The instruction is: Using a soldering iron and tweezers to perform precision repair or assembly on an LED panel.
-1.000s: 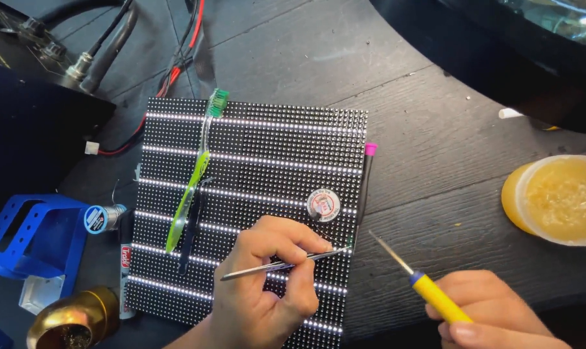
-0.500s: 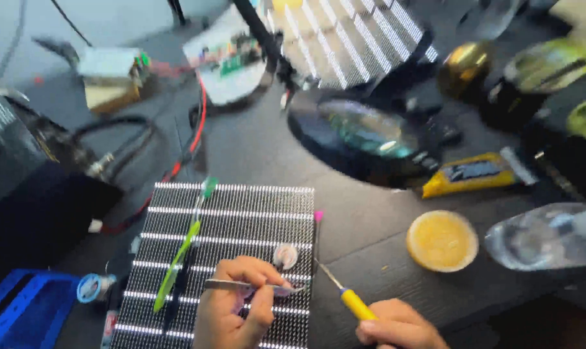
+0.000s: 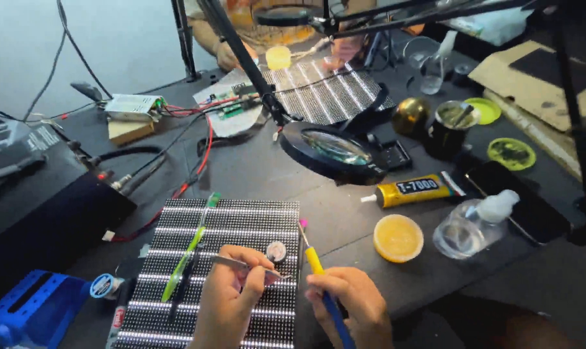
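Note:
A black LED matrix panel (image 3: 241, 223) with lit white rows lies flat in front of me. My left hand (image 3: 225, 300) rests on it and pinches metal tweezers (image 3: 235, 263) whose tips point right. My right hand (image 3: 351, 304) grips a soldering iron (image 3: 313, 260) with a yellow and blue handle, its tip up near the panel's right edge. A small round solder spool (image 3: 276, 251) sits on the panel between both hands. A green toothbrush (image 3: 188, 255) lies along the panel's left part.
A round magnifier lamp (image 3: 335, 152) on an arm hangs beyond the panel. To the right are a yellow glue tube (image 3: 417, 189), a yellow flux tin (image 3: 397, 237) and a clear pump bottle (image 3: 475, 225). A black power unit (image 3: 44, 194) and a blue holder (image 3: 28, 310) stand left. Another person's hand (image 3: 231, 55) works at a second panel (image 3: 328, 94).
The view has tilted up, so the magnifier, glue tube, bottle and far bench now show. The soldering iron's tip has moved closer to the panel's right edge. Both hands keep their tools.

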